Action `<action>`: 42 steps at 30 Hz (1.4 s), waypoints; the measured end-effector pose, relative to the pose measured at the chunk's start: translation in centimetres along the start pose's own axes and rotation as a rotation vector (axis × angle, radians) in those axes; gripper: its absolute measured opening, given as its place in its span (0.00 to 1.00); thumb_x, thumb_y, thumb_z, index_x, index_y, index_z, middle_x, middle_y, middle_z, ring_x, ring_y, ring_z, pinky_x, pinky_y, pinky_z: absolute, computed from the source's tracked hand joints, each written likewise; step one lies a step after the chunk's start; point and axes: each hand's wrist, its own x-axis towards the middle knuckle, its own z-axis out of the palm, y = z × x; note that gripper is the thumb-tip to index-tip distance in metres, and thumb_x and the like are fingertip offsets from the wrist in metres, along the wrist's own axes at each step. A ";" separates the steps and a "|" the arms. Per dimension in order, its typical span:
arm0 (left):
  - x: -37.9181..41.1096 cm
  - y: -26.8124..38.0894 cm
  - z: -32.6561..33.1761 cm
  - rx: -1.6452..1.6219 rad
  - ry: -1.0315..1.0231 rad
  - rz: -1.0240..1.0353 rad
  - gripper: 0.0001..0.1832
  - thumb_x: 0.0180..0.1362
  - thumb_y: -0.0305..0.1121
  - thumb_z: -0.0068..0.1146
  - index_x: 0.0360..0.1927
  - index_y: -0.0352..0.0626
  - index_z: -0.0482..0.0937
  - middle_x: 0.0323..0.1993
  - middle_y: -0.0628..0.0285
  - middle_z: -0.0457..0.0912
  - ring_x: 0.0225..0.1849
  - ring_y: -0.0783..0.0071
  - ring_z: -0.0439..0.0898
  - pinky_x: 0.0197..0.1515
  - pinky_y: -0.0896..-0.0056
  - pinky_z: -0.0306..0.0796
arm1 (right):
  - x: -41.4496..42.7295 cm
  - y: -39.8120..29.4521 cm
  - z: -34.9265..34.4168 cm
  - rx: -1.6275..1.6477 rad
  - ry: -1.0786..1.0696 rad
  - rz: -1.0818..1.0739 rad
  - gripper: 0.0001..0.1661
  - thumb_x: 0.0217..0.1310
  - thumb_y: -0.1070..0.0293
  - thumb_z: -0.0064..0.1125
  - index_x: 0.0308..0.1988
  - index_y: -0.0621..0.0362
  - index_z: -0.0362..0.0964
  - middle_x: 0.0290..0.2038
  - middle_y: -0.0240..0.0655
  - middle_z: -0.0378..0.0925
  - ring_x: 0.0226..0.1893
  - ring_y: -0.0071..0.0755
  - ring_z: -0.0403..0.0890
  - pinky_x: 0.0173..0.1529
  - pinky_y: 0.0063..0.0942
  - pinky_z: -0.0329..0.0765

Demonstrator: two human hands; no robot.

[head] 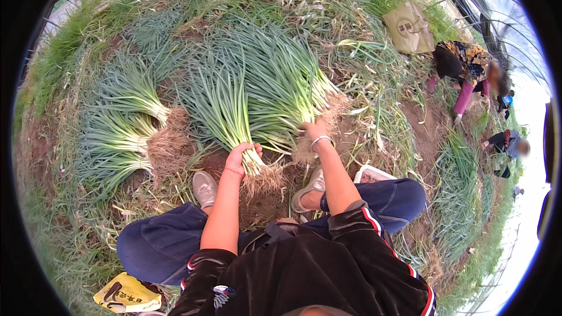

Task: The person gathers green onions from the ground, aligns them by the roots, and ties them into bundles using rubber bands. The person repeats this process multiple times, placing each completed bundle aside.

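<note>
My left hand point(239, 158) is wrapped around the lower stems of a bunch of scallions point(230, 118). The bunch's roots hang below that hand, and its green leaves fan away from me. To its right, my right hand point(315, 131) closes around stems at the near edge of a larger scallion pile point(272, 70); some of its fingers are hidden. A root clump point(304, 151) shows just under this hand. Off to the left lie more scallion bundles point(131, 134), their brown roots point(169, 151) turned towards the middle.
Beside my right knee stands a white container point(373, 174) with reddish contents. A yellow bag point(127, 294) with writing lies at the lower left. At the upper right are a tan bag point(408, 28) and a person bending point(467, 63); other people are beyond. Cut leaves litter the soil.
</note>
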 end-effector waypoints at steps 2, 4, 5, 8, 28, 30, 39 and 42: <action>-0.1 -1.3 0.6 -0.028 0.012 0.001 0.12 0.49 0.25 0.50 0.38 0.32 0.71 0.36 0.50 0.78 0.35 0.60 0.80 0.41 0.59 0.77 | 0.2 1.2 0.6 0.493 -0.291 0.378 0.11 0.59 0.72 0.51 0.40 0.68 0.69 0.27 0.40 0.77 0.26 0.33 0.79 0.31 0.27 0.77; -0.3 -1.8 1.1 -0.040 -0.011 0.012 0.11 0.49 0.25 0.50 0.36 0.33 0.71 0.35 0.49 0.78 0.35 0.60 0.80 0.41 0.58 0.77 | -0.7 2.1 2.4 0.604 -0.280 0.284 0.12 0.61 0.69 0.51 0.40 0.66 0.69 0.28 0.38 0.75 0.24 0.32 0.75 0.30 0.28 0.75; -0.1 -2.1 1.5 -0.060 -0.055 0.023 0.10 0.48 0.26 0.50 0.36 0.33 0.72 0.32 0.51 0.78 0.33 0.59 0.80 0.41 0.58 0.76 | -0.6 2.8 3.4 0.702 -0.257 0.279 0.11 0.62 0.68 0.50 0.40 0.65 0.69 0.28 0.37 0.74 0.24 0.31 0.74 0.30 0.28 0.74; -0.9 -2.9 1.9 -0.050 -0.039 0.040 0.10 0.47 0.26 0.52 0.35 0.35 0.73 0.26 0.54 0.78 0.29 0.61 0.79 0.39 0.61 0.76 | -3.3 2.2 7.5 0.776 -0.250 0.170 0.09 0.62 0.69 0.50 0.37 0.64 0.69 0.26 0.35 0.72 0.24 0.30 0.73 0.30 0.29 0.74; -1.6 -1.7 0.1 0.294 0.150 0.078 0.11 0.45 0.25 0.61 0.34 0.35 0.76 0.26 0.58 0.79 0.25 0.64 0.79 0.30 0.62 0.76 | -10.4 1.7 8.3 -0.159 -0.512 0.110 0.18 0.61 0.59 0.50 0.37 0.64 0.73 0.25 0.34 0.76 0.23 0.23 0.74 0.27 0.25 0.70; -1.4 -0.9 0.0 0.243 0.110 0.115 0.10 0.45 0.24 0.59 0.34 0.35 0.76 0.26 0.58 0.79 0.25 0.64 0.79 0.30 0.62 0.76 | -9.8 1.1 7.6 -0.234 -0.449 -0.002 0.18 0.62 0.59 0.49 0.37 0.64 0.73 0.24 0.33 0.76 0.23 0.23 0.74 0.28 0.25 0.71; -0.6 -1.7 -1.3 0.077 -0.058 -0.013 0.14 0.48 0.25 0.53 0.40 0.33 0.75 0.35 0.52 0.80 0.34 0.62 0.80 0.40 0.62 0.77 | -10.0 2.0 9.2 -0.636 -0.490 -0.040 0.46 0.62 0.35 0.31 0.44 0.75 0.69 0.39 0.60 0.75 0.44 0.56 0.75 0.51 0.37 0.68; -1.2 -2.3 -0.8 0.038 -0.216 -0.038 0.23 0.49 0.24 0.51 0.51 0.30 0.70 0.47 0.47 0.77 0.51 0.57 0.75 0.55 0.58 0.69 | -11.8 0.5 8.5 -0.720 -0.554 -0.263 0.44 0.62 0.39 0.33 0.48 0.78 0.63 0.44 0.63 0.71 0.46 0.57 0.74 0.54 0.37 0.67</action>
